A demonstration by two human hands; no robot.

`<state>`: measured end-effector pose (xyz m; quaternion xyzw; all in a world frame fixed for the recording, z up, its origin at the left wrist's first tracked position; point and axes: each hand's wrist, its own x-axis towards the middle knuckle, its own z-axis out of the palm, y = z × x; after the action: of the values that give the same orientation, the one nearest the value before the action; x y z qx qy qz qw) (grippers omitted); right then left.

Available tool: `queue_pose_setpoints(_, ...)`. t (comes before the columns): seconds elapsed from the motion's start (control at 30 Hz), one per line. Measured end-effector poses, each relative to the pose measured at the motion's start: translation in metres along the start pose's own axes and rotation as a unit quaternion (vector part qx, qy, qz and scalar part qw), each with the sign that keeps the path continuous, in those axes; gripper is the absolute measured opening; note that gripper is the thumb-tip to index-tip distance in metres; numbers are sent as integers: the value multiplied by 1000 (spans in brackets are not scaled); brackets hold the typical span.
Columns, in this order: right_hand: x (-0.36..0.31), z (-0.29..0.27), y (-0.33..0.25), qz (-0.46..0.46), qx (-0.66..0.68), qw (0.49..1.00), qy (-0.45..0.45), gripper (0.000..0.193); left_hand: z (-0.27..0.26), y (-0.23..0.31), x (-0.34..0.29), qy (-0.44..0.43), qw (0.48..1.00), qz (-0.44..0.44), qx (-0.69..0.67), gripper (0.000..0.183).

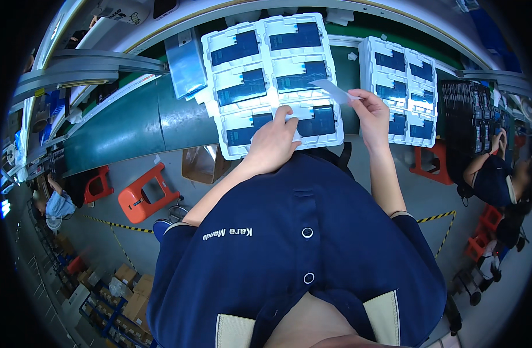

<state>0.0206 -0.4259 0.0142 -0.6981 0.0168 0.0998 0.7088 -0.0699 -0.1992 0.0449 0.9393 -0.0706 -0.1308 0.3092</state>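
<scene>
A white moulded tray [270, 56] lies before me on the workbench. Its compartments hold dark, flat, L-shaped pieces [241, 88] that look like battery packs. My left hand [276, 138] rests over the tray's near row, between the two nearest pieces. Its fingers are curled down at a white area; what they hold, if anything, I cannot make out. Just beyond the tray's right edge, my right hand [372, 116] pinches a thin, pale, translucent sheet of film [334, 91] between thumb and fingers. The film's free end reaches left over the tray's middle row.
A second white tray [406, 81] with similar dark pieces sits at the right, beside stacked black trays [465, 116]. Clear plastic bags [185, 62] lie left of the first tray. The green workbench [118, 127] extends left. Orange stools [144, 194] and a cardboard box [203, 165] stand below.
</scene>
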Motion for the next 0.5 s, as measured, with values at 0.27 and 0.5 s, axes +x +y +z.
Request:
queue_pose_setpoints(0.27, -2, 11, -5, 18, 12, 997, -69, 21, -13, -14, 1, -33, 997, 47, -51, 22)
queue_pose_setpoints(0.5, -16, 26, -7, -49, -274, 941, -193, 18, -44, -15, -14, -96, 989, 105, -49, 20)
